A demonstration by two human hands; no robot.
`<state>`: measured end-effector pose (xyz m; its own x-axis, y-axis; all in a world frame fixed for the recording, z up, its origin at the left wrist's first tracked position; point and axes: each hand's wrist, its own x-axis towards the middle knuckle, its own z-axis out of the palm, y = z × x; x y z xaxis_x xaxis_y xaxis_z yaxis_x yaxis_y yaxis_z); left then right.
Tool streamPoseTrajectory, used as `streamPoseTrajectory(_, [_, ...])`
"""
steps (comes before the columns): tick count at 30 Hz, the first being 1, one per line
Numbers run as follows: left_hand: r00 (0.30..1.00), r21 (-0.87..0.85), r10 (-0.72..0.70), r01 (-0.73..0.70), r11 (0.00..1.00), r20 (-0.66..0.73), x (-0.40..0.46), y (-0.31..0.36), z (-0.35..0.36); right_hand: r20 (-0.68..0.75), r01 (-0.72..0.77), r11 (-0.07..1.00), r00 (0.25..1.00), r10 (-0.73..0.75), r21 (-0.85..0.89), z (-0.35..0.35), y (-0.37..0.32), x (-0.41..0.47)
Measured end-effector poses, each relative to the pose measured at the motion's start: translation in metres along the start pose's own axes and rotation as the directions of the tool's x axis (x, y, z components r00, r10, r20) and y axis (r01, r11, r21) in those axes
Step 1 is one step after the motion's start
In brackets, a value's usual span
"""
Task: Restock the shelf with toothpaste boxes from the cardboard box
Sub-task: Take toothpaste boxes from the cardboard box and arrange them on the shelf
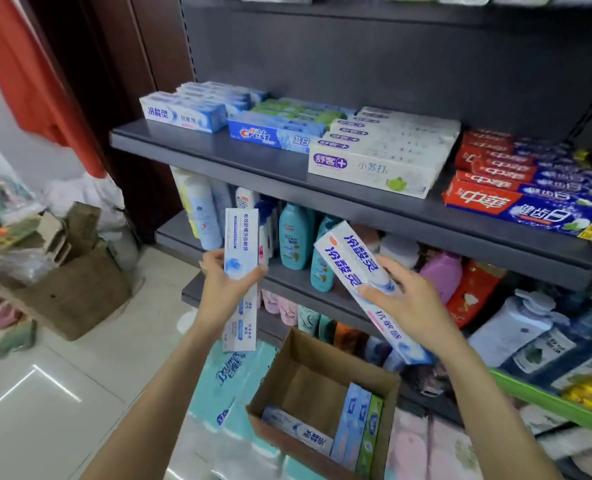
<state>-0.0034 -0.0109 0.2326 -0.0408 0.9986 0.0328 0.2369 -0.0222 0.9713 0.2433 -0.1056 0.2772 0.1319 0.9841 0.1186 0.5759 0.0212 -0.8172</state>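
Left hand [222, 289] gripping toothpaste box [241, 244], upright

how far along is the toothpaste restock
Well along, not finished. Done: the shelf already carries rows of toothpaste boxes. In hand: the left hand and right hand each hold one blue-and-white box, not yet shelved. Left: the cardboard box still holds a few boxes at its bottom.
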Motion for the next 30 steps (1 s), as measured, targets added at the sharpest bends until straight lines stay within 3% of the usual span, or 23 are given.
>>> streamPoseTrajectory(3, [0.995, 0.005, 0.098, -0.098, 0.995, -0.011, 0.033, 0.012, -0.025, -0.068, 0.100, 0.988, 0.992, -0.108, -0.117, 0.004, -0.044, 0.040])
streamPoseTrajectory(6, [0.980, 0.028, 0.192, -0.191, 0.981, -0.047, 0.065, 0.017, -0.056, -0.107, 0.137, 0.983, 0.983, -0.150, -0.122, 0.025, -0.085, 0.086])
streamPoseTrajectory(11, [0.970, 0.034, 0.238, -0.236, 0.971, -0.056, 0.131, 0.019, -0.120, -0.097, 0.218, 0.927, 0.961, -0.258, -0.304, 0.085, -0.147, 0.176])
streamPoseTrajectory(20, [0.969, 0.096, 0.242, -0.246, 0.965, 0.045, 0.262, 0.017, -0.216, -0.018, 0.290, 0.704, 0.918, -0.395, -0.648, 0.205, -0.234, 0.357])
streamPoseTrajectory(24, [0.970, 0.036, 0.236, -0.238, 0.971, 0.061, 0.295, 0.013, -0.232, 0.024, 0.287, 0.568, 0.905, -0.425, -0.772, 0.245, -0.241, 0.407])
streamPoseTrajectory(27, [0.977, -0.104, 0.206, -0.200, 0.974, 0.057, 0.309, 0.017, -0.235, 0.074, 0.264, 0.437, 0.911, -0.405, -0.860, 0.265, -0.230, 0.424])
streamPoseTrajectory(28, [0.981, -0.170, 0.186, -0.174, 0.970, 0.059, 0.312, 0.019, -0.233, 0.039, 0.256, 0.477, 0.907, -0.419, -0.841, 0.268, -0.227, 0.424])
streamPoseTrajectory(30, [0.989, -0.324, 0.122, -0.088, 0.942, 0.086, 0.318, 0.024, -0.228, -0.129, 0.261, 0.685, 0.877, -0.463, -0.680, 0.271, -0.226, 0.408])
